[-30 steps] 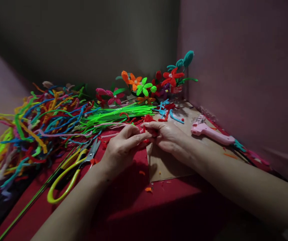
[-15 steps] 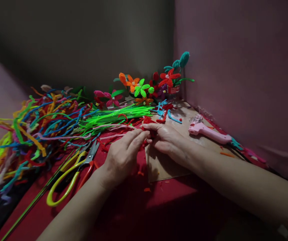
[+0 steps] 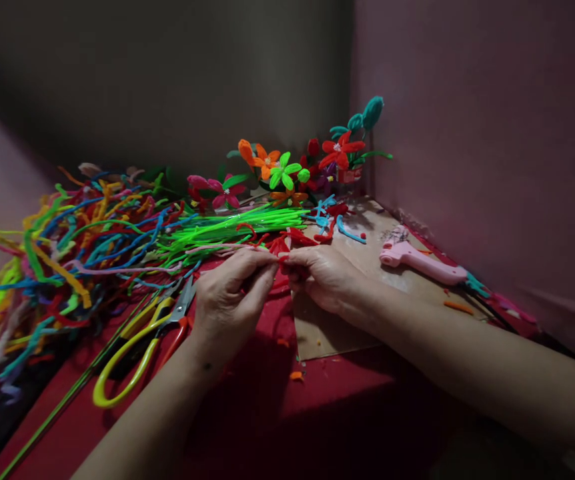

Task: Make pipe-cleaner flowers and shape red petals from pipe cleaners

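Above the front left corner of a cardboard sheet (image 3: 332, 333), my two hands meet fingertip to fingertip. Between them is a short bit of red pipe cleaner (image 3: 283, 261). My left hand (image 3: 235, 293) pinches it with thumb and forefinger, palm side turned toward the right. My right hand (image 3: 330, 277) is closed on the same red pipe cleaner, its other fingers curled under and partly in shadow. Just beyond the fingertips lie red pipe cleaner petals or loops (image 3: 295, 237), partly hidden by the hands.
Yellow-handled scissors (image 3: 147, 367) lie left of my left forearm. A tangled heap of coloured pipe cleaners (image 3: 92, 247) and a green bundle (image 3: 237, 227) spread behind. Finished pipe cleaner flowers (image 3: 282, 172) stand at the back. A pink glue gun (image 3: 420, 261) rests at right, near the wall.
My left hand has turned and drawn slightly left, its thumb now showing. The red piece that was bunched between my hands is now pinched at the fingertips, with red loops showing beyond.
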A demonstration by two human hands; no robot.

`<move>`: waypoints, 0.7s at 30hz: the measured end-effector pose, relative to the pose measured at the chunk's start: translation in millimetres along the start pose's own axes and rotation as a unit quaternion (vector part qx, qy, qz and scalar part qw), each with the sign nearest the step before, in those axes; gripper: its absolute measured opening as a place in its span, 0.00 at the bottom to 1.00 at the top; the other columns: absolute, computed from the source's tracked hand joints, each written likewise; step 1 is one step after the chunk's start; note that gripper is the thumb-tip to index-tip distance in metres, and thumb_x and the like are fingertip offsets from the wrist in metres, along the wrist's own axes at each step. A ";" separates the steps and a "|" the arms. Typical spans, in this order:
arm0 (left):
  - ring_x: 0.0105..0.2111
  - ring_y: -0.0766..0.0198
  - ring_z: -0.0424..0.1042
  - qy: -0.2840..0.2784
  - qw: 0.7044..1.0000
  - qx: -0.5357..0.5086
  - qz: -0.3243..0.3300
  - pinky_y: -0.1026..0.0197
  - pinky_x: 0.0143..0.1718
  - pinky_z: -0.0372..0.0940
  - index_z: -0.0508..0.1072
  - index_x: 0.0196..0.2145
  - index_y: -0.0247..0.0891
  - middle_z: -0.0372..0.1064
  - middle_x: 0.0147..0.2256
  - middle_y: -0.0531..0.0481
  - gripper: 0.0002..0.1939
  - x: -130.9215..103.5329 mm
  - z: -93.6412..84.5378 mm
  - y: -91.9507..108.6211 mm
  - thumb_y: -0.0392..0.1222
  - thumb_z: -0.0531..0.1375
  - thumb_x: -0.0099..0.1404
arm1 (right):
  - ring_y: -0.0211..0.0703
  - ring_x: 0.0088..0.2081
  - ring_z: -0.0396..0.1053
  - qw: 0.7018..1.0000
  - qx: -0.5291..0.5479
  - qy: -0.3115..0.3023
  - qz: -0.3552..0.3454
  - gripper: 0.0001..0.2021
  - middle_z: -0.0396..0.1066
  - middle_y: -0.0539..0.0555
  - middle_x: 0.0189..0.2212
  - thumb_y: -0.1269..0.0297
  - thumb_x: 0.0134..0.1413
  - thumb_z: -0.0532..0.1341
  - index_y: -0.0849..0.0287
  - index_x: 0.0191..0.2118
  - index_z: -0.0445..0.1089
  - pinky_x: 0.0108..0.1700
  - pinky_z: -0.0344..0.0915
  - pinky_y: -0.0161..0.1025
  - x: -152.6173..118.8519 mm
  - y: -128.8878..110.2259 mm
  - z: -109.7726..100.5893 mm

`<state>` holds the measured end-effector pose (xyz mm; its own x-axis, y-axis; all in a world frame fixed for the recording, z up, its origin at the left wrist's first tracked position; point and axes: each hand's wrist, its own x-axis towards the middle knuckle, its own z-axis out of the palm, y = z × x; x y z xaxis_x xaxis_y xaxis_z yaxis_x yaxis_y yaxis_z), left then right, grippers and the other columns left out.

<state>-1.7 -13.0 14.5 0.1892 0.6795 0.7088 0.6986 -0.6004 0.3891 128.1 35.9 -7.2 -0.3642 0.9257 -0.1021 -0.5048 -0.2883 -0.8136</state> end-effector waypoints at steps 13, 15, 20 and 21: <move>0.33 0.62 0.69 -0.021 0.955 0.287 0.073 0.63 0.30 0.61 0.68 0.28 0.38 0.70 0.30 0.49 0.04 -5.0 6.8 -7.2 0.38 0.55 0.60 | 0.30 0.17 0.46 0.969 -0.222 0.010 -0.104 0.12 0.49 0.44 0.11 0.72 0.39 0.55 0.60 0.12 0.56 0.21 0.43 0.35 -3.5 3.8 -2.3; 0.32 0.61 0.69 -0.021 0.944 0.317 0.083 0.62 0.29 0.60 0.67 0.27 0.37 0.69 0.29 0.48 0.06 -4.7 7.3 -6.9 0.38 0.54 0.60 | 0.30 0.17 0.44 0.963 -0.243 0.004 -0.116 0.13 0.47 0.43 0.11 0.72 0.40 0.54 0.60 0.11 0.54 0.21 0.42 0.35 -4.4 3.9 -3.4; 0.34 0.60 0.69 -0.023 0.925 0.365 0.106 0.62 0.29 0.59 0.67 0.26 0.37 0.70 0.30 0.46 0.08 -5.3 9.5 -6.2 0.37 0.52 0.62 | 0.30 0.19 0.42 0.949 -0.277 -0.017 -0.149 0.13 0.45 0.43 0.13 0.70 0.42 0.53 0.60 0.12 0.54 0.23 0.40 0.35 -2.6 6.2 -7.2; 0.34 0.60 0.69 -0.021 0.921 0.371 0.113 0.62 0.29 0.59 0.67 0.26 0.37 0.70 0.30 0.46 0.08 -5.8 9.9 -6.4 0.37 0.52 0.62 | 0.30 0.20 0.42 0.948 -0.280 -0.020 -0.153 0.13 0.44 0.43 0.13 0.70 0.42 0.53 0.60 0.12 0.54 0.23 0.40 0.35 -2.1 6.6 -7.6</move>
<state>-0.5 -8.9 2.1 0.4030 0.5982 0.6926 0.9149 -0.2847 -0.2864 131.5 33.9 -16.7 -0.3025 0.9317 0.2008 -0.1017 0.1780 -0.9788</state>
